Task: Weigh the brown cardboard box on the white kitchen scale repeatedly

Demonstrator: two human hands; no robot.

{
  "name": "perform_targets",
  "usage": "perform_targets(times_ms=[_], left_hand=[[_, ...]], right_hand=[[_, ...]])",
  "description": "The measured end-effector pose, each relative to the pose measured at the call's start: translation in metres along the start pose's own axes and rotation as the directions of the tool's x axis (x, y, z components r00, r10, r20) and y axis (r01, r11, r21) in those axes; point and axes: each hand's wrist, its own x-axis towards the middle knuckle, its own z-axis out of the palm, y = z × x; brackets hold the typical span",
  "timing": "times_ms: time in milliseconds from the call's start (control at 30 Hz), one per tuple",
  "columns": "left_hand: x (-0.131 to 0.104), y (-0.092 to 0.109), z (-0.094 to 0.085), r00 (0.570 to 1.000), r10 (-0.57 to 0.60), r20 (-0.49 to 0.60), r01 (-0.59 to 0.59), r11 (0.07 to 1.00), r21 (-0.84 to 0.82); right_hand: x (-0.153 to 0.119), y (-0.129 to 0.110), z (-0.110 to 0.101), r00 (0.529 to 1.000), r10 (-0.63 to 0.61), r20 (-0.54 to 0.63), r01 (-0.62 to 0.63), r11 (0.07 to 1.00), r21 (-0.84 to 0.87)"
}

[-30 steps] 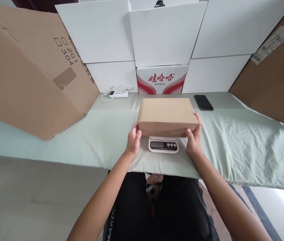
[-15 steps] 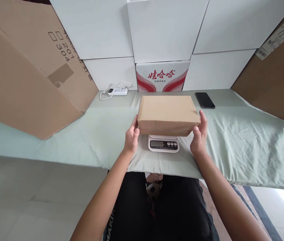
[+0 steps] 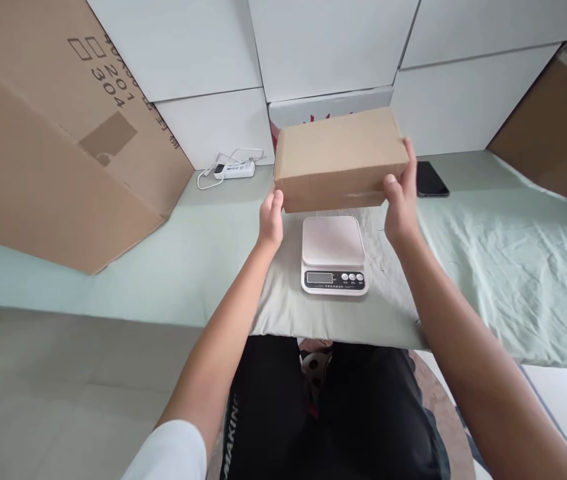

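Observation:
Between my two hands a closed brown cardboard box (image 3: 341,153) is held up in the air, its right end a little higher than its left. My left hand (image 3: 271,217) grips the left end, thumb on the front corner. At the right end my right hand (image 3: 401,193) is closed round the corner, thumb in front and fingers along the side. Just below and nearer to me stands a white kitchen scale (image 3: 333,243) with a bare plate, a small display and several round buttons. Its display shows no digits that I can read.
A white power strip (image 3: 236,170) with a coiled cable lies at the back left. Behind the box's right end is a black phone (image 3: 432,180). Large cartons stand left (image 3: 38,147) and right (image 3: 558,127). A white-and-red carton (image 3: 333,103) is partly hidden against the white wall.
Both hands have lifted the cardboard box up and away from above the scale, uncovering its plate. The box has tilted, right end higher. The head view has shifted slightly.

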Motion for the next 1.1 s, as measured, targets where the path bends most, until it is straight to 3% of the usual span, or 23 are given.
perform_targets(times_ms=[133, 267, 633, 1100], left_hand=[[0.012, -0.035, -0.002, 0.994, -0.076, -0.075, 0.077, 0.997, 0.022], [0.013, -0.049, -0.007, 0.994, -0.082, -0.071, 0.081, 0.997, -0.013], [0.004, -0.056, 0.000, 0.984, -0.175, -0.044, 0.175, 0.985, 0.007], [0.003, -0.055, -0.003, 0.985, -0.153, -0.074, 0.160, 0.983, 0.092]], right_hand=[[-0.003, 0.035, 0.020, 1.000, 0.009, 0.008, -0.009, 1.000, -0.027], [-0.012, 0.055, 0.022, 0.999, -0.010, 0.040, 0.011, 1.000, -0.019], [-0.006, 0.088, 0.011, 0.999, 0.032, -0.014, -0.033, 0.999, -0.017], [-0.004, 0.108, 0.002, 0.979, 0.203, -0.036, -0.201, 0.979, 0.032]])
